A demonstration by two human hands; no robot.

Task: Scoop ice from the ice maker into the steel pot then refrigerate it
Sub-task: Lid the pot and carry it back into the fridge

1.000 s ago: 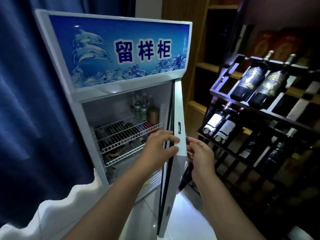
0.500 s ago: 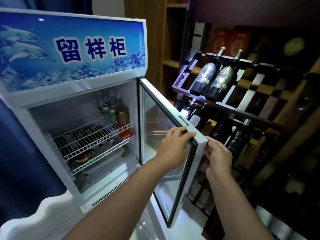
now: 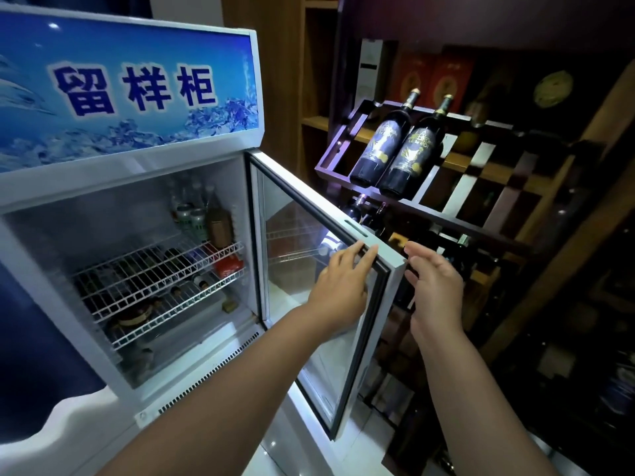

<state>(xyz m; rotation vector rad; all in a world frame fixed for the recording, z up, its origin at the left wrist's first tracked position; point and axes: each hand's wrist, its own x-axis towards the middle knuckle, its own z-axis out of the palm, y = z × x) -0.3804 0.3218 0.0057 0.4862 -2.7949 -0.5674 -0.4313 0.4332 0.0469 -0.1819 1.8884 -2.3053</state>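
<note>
A white display fridge with a blue sign on top stands at the left. Its glass door is swung out to the right. Wire shelves inside hold cans, bottles and a small jar. My left hand lies flat against the door's inner side, its fingertips on the black gasket near the free edge. Just off the door's outer edge is my right hand, fingers spread, holding nothing. No steel pot and no ice maker are in view.
A dark wine rack with slanted bottles stands close to the right of the door. Wooden shelves rise behind it. A blue curtain hangs at the left. Pale floor tiles show below the door.
The door has swung further open to the right. My right hand has come off its edge, and my left hand's fingers have flattened against it.
</note>
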